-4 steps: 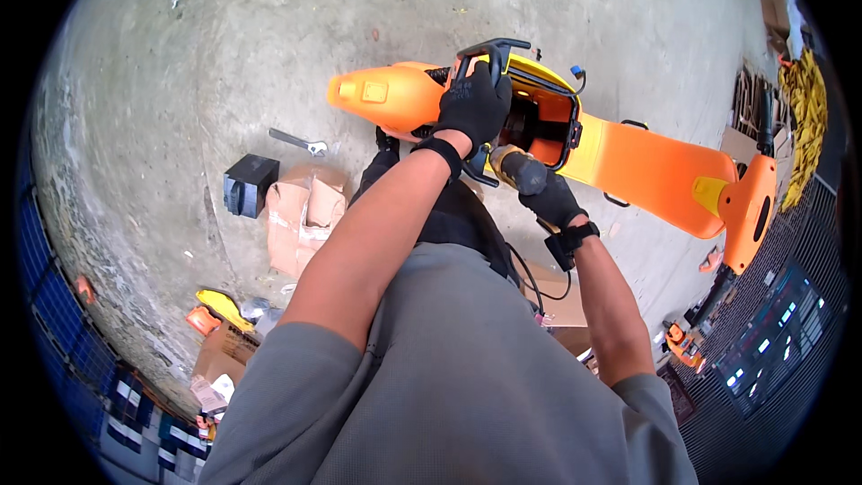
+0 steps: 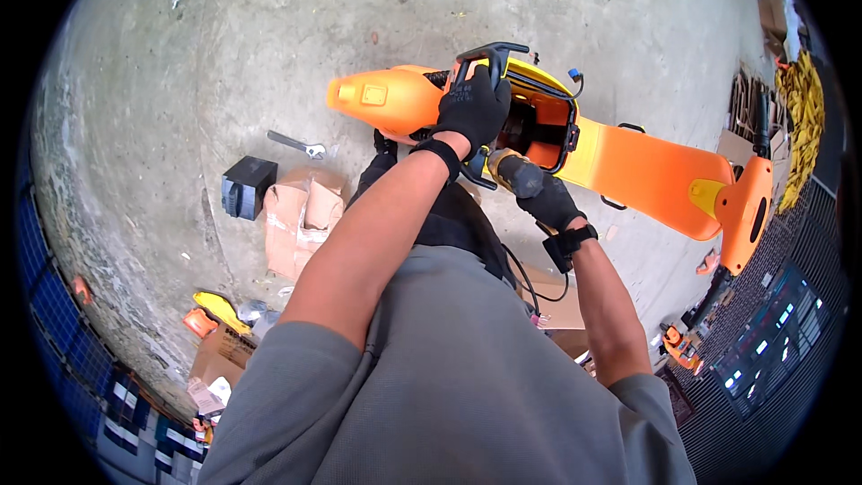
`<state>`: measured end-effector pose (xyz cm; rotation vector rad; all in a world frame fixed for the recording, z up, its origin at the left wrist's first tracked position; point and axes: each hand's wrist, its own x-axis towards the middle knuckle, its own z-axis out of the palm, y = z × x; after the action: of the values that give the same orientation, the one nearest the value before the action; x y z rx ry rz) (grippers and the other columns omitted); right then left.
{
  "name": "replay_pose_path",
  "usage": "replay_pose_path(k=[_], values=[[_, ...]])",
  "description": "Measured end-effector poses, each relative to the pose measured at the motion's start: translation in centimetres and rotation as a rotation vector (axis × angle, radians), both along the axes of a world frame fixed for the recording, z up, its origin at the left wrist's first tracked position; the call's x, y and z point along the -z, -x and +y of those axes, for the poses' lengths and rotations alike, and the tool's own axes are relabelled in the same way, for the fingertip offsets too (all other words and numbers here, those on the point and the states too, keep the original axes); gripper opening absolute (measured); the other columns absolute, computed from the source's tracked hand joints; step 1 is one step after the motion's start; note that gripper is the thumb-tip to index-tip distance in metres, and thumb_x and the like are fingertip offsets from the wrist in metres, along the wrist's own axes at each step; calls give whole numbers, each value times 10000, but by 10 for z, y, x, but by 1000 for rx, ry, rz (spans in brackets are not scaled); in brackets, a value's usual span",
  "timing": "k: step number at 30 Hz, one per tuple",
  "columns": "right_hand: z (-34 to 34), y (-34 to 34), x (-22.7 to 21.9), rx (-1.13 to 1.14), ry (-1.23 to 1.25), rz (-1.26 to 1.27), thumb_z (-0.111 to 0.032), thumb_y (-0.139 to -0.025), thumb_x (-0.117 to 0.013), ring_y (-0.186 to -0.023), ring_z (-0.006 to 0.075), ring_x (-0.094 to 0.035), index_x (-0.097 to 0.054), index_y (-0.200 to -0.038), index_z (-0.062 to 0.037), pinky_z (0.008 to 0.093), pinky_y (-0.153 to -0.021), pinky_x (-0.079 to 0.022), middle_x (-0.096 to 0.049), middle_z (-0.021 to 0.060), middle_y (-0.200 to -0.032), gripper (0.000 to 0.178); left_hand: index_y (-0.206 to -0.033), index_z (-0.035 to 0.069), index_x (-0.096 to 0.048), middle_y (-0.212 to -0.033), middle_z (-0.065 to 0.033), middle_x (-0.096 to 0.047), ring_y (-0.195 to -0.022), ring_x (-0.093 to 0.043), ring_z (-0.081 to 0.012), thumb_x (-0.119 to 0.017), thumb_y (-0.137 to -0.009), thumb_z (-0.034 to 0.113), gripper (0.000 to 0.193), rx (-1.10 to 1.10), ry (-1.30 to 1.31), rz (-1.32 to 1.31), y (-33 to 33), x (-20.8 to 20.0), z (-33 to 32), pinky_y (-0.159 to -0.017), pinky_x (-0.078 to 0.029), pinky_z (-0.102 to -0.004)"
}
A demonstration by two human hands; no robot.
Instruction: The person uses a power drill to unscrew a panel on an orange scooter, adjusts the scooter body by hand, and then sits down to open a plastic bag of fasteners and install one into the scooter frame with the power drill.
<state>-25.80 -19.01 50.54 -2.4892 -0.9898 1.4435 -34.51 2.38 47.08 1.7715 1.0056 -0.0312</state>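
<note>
Wrench (image 2: 294,144) and black box (image 2: 250,187) lie near-left of the orange scooter (image 2: 660,171), concrete floor (image 2: 359,0) beyond its far edge; left hand (image 2: 474,106) bends over black rail (image 2: 505,47), grip unclear; right hand (image 2: 552,205) wraps drill (image 2: 518,173).

Scooter (image 2: 660,178): orange and yellow, middle compartment (image 2: 536,130) gaping open.
Left hand (image 2: 474,108): black-gloved, laid over the scooter's middle.
Right hand (image 2: 549,203): wrapped round a power drill (image 2: 515,171), scooter's near side.
Wrench (image 2: 294,143): on the floor (image 2: 575,0), off the scooter's left end.
</note>
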Motion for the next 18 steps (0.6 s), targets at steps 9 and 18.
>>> replay_pose_path(k=[9,18], values=[[-5,-6,-27,-43,-65,50,-140,-811,-659,-960,314,-664,-648,-1064,-44,371,-837,-515,-702,150,-985,271,-1195,25,-471,-1091,-241,-637,-1038,-617,-408,-481,-951,407,454,38,82,60,4,-12,9,-889,-472,-481],[-73,18,-46,-122,-334,-65,19,-726,-699,-997,355,-638,-635,-1122,-62,380,-883,-520,-673,160,-1059,409,-1085,-3,-565,-867,-62,-592,-737,-592,-141,-504,-876,66,228,-101,842,-318,113,-20,53,-699,-523,-279]])
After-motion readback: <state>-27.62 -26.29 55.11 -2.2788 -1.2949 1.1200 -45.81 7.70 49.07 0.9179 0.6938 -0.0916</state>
